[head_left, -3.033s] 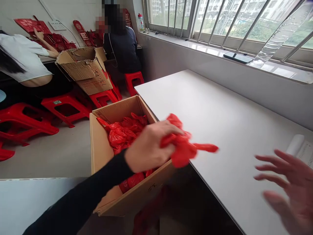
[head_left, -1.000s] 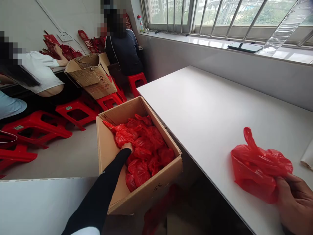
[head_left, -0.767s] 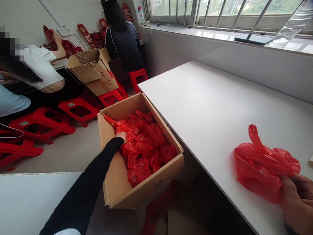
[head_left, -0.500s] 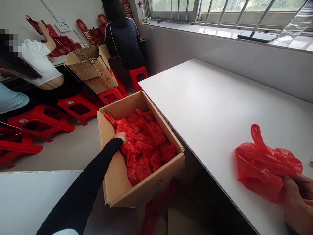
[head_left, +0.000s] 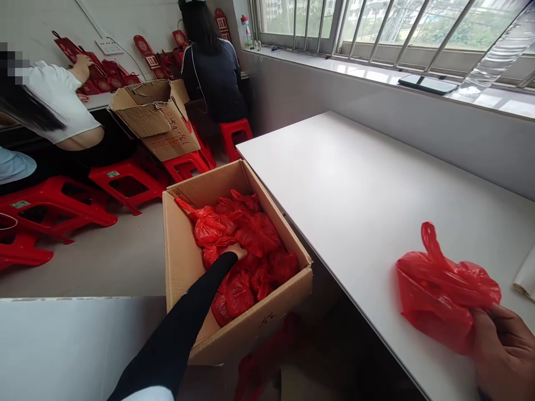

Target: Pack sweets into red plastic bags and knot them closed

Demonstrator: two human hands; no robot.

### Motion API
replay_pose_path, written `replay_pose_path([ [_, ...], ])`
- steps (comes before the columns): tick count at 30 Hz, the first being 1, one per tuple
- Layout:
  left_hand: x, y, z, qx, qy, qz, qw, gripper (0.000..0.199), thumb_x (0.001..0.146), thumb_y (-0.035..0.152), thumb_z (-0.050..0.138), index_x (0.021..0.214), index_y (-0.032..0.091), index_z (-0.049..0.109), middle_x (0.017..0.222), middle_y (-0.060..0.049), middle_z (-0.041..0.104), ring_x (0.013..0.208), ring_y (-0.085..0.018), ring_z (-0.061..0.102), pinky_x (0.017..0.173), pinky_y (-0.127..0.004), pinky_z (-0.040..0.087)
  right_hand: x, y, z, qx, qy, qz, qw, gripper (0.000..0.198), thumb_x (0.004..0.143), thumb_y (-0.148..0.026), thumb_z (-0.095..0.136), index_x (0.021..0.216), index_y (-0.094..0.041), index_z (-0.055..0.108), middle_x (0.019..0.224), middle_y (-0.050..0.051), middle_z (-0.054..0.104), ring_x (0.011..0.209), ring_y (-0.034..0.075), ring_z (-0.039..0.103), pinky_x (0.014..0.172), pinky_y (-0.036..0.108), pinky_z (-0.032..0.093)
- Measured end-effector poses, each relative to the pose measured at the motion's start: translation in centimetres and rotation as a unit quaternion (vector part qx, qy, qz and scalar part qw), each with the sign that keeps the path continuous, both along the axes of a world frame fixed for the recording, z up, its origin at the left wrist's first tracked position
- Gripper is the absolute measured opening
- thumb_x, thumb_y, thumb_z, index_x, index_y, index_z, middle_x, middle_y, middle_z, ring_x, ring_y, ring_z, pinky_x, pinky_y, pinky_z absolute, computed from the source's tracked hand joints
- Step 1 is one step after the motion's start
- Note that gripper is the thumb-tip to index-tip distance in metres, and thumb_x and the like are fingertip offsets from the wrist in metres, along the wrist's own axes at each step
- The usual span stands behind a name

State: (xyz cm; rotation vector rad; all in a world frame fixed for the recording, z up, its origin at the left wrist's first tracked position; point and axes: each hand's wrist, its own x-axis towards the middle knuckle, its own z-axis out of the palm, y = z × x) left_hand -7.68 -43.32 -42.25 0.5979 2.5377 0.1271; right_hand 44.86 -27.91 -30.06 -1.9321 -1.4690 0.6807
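Observation:
My left hand (head_left: 237, 250) reaches down into an open cardboard box (head_left: 288, 284) and touches the red plastic bags (head_left: 254, 231) in it. These are several, bunched up and full, some with knotted tops. The fingers of that hand are hidden among the bags. At the right, my right hand (head_left: 504, 340) pinches the edge of a red plastic bag (head_left: 443, 295) on the white table. One handle loop of this bag stands up, and its body looks flat.
A rolled pale item (head_left: 526, 275) lies at the table's (head_left: 355, 184) right edge. Red stools (head_left: 129, 178), another cardboard box (head_left: 159, 120) and seated people are at the back left. A phone (head_left: 428, 83) and a clear bottle (head_left: 495, 58) rest on the windowsill.
My left hand has moved right and nearer across the bags in the box. My right hand still pinches its bag. The view has shifted slightly.

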Motion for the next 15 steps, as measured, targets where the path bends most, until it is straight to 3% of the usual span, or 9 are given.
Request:
replay_pose_path([
  [5, 0.3, 1.4, 0.7, 0.018, 0.042, 0.048, 0.998, 0.039, 0.096, 0.043, 0.064, 0.125, 0.017, 0.063, 0.132, -0.013, 0.062, 0.116, -0.027, 0.063, 0.098, -0.050, 0.054, -0.3, -0.1, 0.5, -0.035, 0.007, 0.004, 0.999, 0.031, 0.084, -0.054, 0.064, 0.106, -0.033, 0.069, 0.097, 0.006, 0.073, 0.097, 0.034, 0.069, 0.077, 0.042, 0.056],
  [11, 3.3, 4.8, 1.3, 0.122, 0.072, 0.000, 0.990, 0.038, 0.099, 0.042, 0.060, 0.128, 0.017, 0.062, 0.128, -0.011, 0.065, 0.113, -0.025, 0.065, 0.098, -0.049, 0.054, 0.3, 0.2, -0.2, -0.032, 0.019, 0.010, 0.999, 0.029, 0.086, -0.054, 0.063, 0.107, -0.034, 0.068, 0.100, 0.006, 0.073, 0.097, 0.033, 0.069, 0.077, 0.041, 0.054],
  [15, 1.7, 3.9, 2.9, 0.120, 0.078, -0.007, 0.990, 0.038, 0.098, 0.041, 0.061, 0.128, 0.017, 0.062, 0.129, -0.011, 0.065, 0.114, -0.026, 0.064, 0.098, -0.049, 0.054, -0.2, 0.2, 0.4, -0.030, 0.024, 0.010, 0.999, 0.026, 0.084, -0.051, 0.063, 0.103, -0.033, 0.069, 0.099, 0.008, 0.073, 0.096, 0.033, 0.069, 0.074, 0.041, 0.053],
])
